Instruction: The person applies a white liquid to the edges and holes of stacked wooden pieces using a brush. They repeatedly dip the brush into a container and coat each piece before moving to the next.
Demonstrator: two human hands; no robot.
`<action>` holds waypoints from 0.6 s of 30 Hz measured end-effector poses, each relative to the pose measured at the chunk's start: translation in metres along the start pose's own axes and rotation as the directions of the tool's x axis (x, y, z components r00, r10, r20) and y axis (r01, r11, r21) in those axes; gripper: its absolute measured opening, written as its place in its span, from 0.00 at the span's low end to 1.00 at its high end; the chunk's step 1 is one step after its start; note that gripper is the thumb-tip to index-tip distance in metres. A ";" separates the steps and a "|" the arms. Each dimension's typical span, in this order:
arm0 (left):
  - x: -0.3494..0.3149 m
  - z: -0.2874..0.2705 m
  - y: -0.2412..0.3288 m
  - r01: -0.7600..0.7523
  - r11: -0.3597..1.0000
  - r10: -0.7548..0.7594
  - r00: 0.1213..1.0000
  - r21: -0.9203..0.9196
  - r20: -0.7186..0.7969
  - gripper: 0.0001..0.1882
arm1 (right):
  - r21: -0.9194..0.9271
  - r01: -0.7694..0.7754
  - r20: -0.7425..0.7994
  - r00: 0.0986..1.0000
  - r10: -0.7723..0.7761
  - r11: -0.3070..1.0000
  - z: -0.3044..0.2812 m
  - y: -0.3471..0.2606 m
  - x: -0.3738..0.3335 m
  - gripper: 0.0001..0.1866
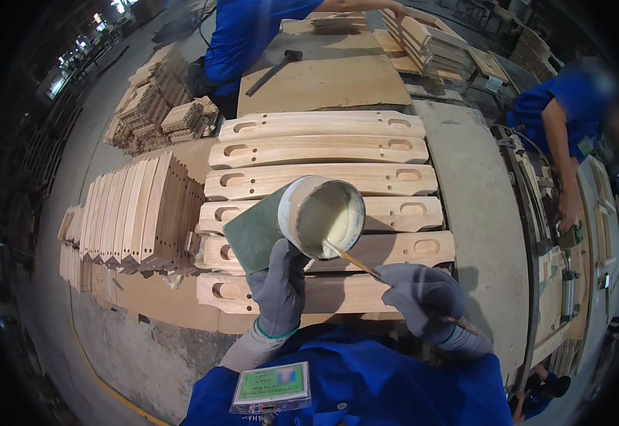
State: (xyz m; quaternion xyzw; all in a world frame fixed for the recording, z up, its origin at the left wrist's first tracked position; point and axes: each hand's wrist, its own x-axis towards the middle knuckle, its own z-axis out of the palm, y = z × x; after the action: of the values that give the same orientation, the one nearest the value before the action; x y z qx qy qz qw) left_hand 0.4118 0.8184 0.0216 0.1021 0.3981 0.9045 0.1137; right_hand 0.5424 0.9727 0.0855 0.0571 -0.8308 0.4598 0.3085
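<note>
Wood stack (135, 209) at left, count unclear. Green panel (252, 234) partly hidden behind pot (289, 213). Left hand (279, 292), thumb up, grasps that one pot above six laid-out slats (323, 149); other fingers hidden. Right hand (423, 302), angled inward, clenched round one stick (357, 263), tip obscured in cream stuff (318, 221).

Dim bkgd, bright spots (58, 86) upper L, soft shadows on boards (316, 149), fisheye bend, blk rim

1. L glove (279, 287), R glove (423, 298): gry; L cuff edge (275, 336) grn.
2. Tub (290, 215): off-wht, contents (329, 219) cream.
3. Stick (354, 261): lt brn.
4. Panel (252, 236): dk grn.
5. Slats (316, 181): pale tan, faint grain.
6. Shirt (366, 376): brt blu.
7. Badge (270, 385): mostly grn.
</note>
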 end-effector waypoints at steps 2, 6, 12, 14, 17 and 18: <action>0.001 -0.002 -0.001 0.019 0.999 -0.019 1.000 0.033 -0.001 0.16 | 0.109 -0.044 -0.009 0.999 0.045 0.993 0.002 0.003 -0.007 0.11; 0.002 -0.016 -0.019 -0.016 0.988 0.020 1.000 0.157 -0.021 0.15 | 0.267 -0.216 0.000 0.975 0.224 0.939 -0.002 0.007 -0.009 0.08; 0.001 -0.022 -0.037 0.140 0.974 -0.136 0.990 0.176 -0.034 0.13 | 0.304 -0.167 -0.286 0.923 0.257 0.938 -0.022 0.047 0.041 0.04; -0.001 -0.018 -0.042 0.295 0.951 -0.292 0.955 0.093 -0.040 0.13 | 0.103 -0.342 -0.289 0.888 0.357 0.934 -0.045 0.074 0.058 0.06; -0.005 -0.015 -0.052 0.358 0.926 -0.360 0.933 0.122 -0.007 0.13 | 0.069 -0.457 -0.261 0.850 0.458 0.887 -0.055 0.118 0.074 0.09; -0.005 -0.013 -0.053 0.363 0.926 -0.363 0.932 0.105 -0.019 0.13 | 0.003 -0.491 -0.246 0.844 0.477 0.871 -0.055 0.128 0.076 0.10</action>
State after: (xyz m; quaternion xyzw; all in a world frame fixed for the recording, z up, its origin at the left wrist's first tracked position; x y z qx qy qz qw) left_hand 0.4195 0.8429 -0.0263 0.0329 0.4579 0.8453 0.2734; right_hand 0.4584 1.1037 0.0561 -0.2192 -0.7884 0.5010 0.2817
